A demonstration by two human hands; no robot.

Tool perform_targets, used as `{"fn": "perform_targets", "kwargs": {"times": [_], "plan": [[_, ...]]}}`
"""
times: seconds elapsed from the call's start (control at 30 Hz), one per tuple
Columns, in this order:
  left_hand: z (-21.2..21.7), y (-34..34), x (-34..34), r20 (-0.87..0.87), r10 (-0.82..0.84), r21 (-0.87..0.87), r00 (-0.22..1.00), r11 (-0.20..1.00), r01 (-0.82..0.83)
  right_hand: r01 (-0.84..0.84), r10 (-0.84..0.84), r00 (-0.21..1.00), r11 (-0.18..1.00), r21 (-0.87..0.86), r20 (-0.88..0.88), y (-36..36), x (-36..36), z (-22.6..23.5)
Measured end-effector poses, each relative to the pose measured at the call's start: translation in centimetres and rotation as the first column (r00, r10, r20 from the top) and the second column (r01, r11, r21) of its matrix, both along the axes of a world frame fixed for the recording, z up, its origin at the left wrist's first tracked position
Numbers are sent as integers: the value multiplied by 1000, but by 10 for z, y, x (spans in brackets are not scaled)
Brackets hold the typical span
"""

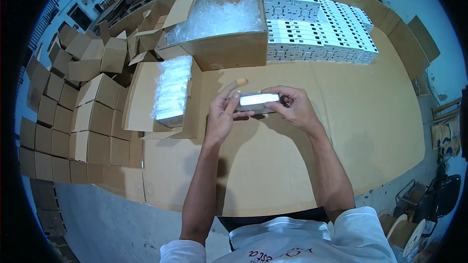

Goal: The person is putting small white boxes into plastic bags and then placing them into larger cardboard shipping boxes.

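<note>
Over the tan cardboard-topped table [370,156], the left hand [222,121] and right hand [296,110] pinch a small white rectangular box [258,99], which might slip if either grip slackens.

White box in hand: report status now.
Left hand and right hand both on white box. Box held above table. Open carton of wrapped packs at left, clear of both hands.

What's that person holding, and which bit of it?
A small white box-shaped thing. The left grip has its left end, and the right grip has its right end.
</note>
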State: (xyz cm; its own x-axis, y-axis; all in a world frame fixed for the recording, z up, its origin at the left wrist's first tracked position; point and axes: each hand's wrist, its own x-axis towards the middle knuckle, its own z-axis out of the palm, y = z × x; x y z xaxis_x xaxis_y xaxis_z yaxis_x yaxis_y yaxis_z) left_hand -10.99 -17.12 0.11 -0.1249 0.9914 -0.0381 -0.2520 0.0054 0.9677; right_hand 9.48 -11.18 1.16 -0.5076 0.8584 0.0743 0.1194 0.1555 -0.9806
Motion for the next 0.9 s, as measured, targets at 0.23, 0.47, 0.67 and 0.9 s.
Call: {"fn": "perform_targets", "kwargs": {"times": [0.23, 0.47, 0.67, 0.9], "plan": [[-2, -20, -35, -336, -111, 11, 935, 992, 122, -27, -6, 994, 957, 288, 111, -25, -27, 15], [-1, -57, -85, -323, -160, 67, 933, 979, 191, -209, -228, 828, 723, 659, 512, -79, -88, 58], [-15, -76, -124, -342, -192, 35, 920, 976, 217, -385, -172, 683, 741, 550, 710, -95, -133, 68], [-42, -77, -148, -409, -149, 67, 900, 979, 192, -178, -299, 784, 732, 658, 544, -88, -162, 103]]}}
